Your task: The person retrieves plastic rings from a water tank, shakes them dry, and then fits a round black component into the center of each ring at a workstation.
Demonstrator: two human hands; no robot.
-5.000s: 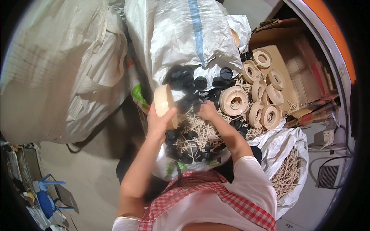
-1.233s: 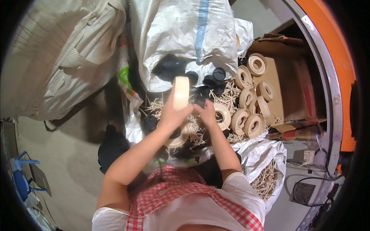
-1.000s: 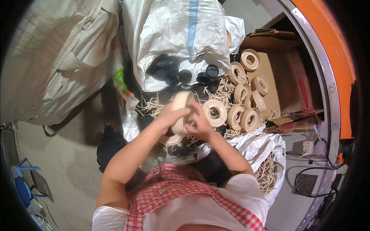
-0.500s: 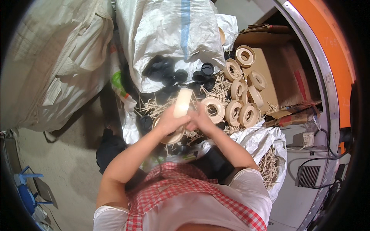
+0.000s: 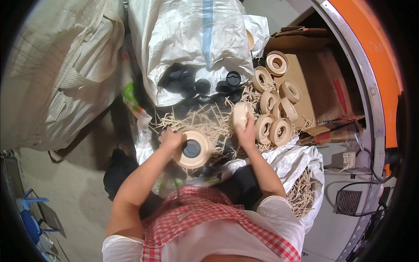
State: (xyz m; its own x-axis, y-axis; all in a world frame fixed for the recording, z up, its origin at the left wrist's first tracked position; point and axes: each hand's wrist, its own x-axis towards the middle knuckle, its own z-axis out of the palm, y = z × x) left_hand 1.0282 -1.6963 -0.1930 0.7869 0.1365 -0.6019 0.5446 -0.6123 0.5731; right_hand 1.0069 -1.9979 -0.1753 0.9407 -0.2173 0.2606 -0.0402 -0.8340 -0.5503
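Note:
My right hand (image 5: 247,134) grips a beige plastic ring (image 5: 241,114) that is tilted on edge above the heap. In front of me lies a wider beige ring (image 5: 202,160) with a round black cap (image 5: 190,149) in its centre hole. My left hand (image 5: 171,139) is at that ring's upper left edge, its fingers closed by a small dark piece, mostly hidden under them. Thin beige sticks (image 5: 214,124) lie scattered beyond the hands. Several loose black caps (image 5: 203,86) sit farther back at the mouth of a white woven sack (image 5: 179,39).
Several beige rings (image 5: 280,132) are piled at the right, by an open cardboard box (image 5: 305,83). Nearer, a white bag (image 5: 283,159) holds more sticks (image 5: 302,192). A large pale sack (image 5: 56,74) stands at left, a blue stool (image 5: 29,220) at lower left.
My hands have moved apart. The right has carried a ring rightward; the left has shifted left, uncovering the ring with the black cap in its middle.

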